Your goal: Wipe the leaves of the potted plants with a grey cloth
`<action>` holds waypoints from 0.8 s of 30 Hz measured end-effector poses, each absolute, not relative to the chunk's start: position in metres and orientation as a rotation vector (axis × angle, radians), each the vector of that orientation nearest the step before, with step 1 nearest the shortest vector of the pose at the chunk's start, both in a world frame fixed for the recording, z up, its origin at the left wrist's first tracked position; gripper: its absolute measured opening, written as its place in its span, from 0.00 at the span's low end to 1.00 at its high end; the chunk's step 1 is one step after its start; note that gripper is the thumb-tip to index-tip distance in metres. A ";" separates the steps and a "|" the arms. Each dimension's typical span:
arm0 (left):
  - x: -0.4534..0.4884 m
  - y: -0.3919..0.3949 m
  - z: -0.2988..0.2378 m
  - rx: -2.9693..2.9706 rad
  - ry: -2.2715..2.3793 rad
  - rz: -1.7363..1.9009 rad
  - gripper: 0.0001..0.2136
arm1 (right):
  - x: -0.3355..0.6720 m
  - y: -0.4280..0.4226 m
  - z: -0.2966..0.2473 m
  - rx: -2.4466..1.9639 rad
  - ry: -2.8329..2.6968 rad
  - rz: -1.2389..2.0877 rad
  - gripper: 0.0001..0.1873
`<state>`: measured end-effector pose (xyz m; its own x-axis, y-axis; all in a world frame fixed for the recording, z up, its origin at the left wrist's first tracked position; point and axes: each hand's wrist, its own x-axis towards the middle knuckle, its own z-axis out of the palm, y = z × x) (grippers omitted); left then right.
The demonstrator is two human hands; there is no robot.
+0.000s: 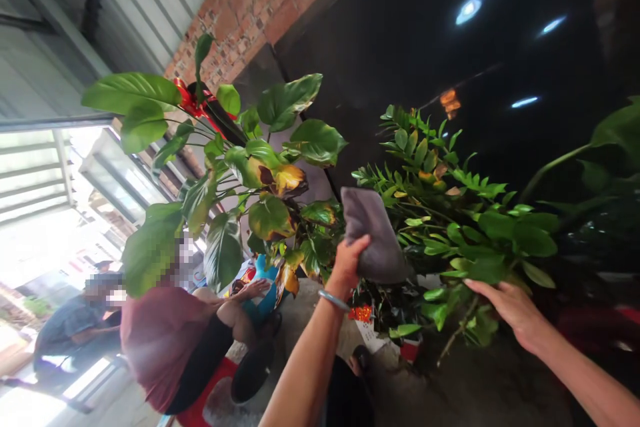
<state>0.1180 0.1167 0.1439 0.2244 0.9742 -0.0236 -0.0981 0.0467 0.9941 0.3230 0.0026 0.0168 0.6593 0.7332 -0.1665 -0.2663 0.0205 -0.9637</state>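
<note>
My left hand [349, 267], with a bangle on its wrist, is closed round a folded grey cloth [380, 233]. The cloth stands up between two leafy plants. To its right is a plant with many small glossy leaves [425, 153], some yellowed. Low on that side, my right hand [513, 310] reaches in among rounder green leaves [487, 263]. Its thumb lies under a leaf and the other fingers are partly hidden behind it, seemingly gripping it. Left of the cloth spreads a large-leaved plant [270, 213] with browned, yellow leaf edges.
A glossy black panel [400, 47] reflecting lights rises behind the plants, beside a brick wall [240, 20]. A red ribbon [190, 97] shows among the leaves. At lower left a person in a reddish top [165, 340] sits on a red seat; another person [75, 327] sits farther back.
</note>
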 end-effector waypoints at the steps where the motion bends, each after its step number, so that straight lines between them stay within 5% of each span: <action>1: 0.119 0.112 0.129 1.223 1.040 0.976 0.18 | 0.321 0.003 0.018 -1.372 -0.431 0.816 0.09; 7: 0.081 0.076 0.096 1.488 1.110 0.301 0.12 | 0.316 0.000 0.022 -1.227 -0.426 1.031 0.06; 13: 0.074 0.104 0.163 1.374 0.975 0.754 0.22 | 0.324 0.006 0.011 -1.047 -0.351 1.095 0.09; 17: 0.095 0.113 0.140 1.257 1.037 0.977 0.20 | 0.324 0.010 0.009 -1.069 -0.352 1.098 0.08; 24: 0.062 0.071 0.124 1.640 1.102 0.133 0.13 | 0.323 0.001 0.017 -1.164 -0.344 1.108 0.07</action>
<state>0.0622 0.0714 0.1238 0.5607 0.7060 -0.4327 0.5828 0.0348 0.8119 0.3234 0.0007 0.0171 0.4650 0.8317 -0.3035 -0.5134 -0.0259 -0.8578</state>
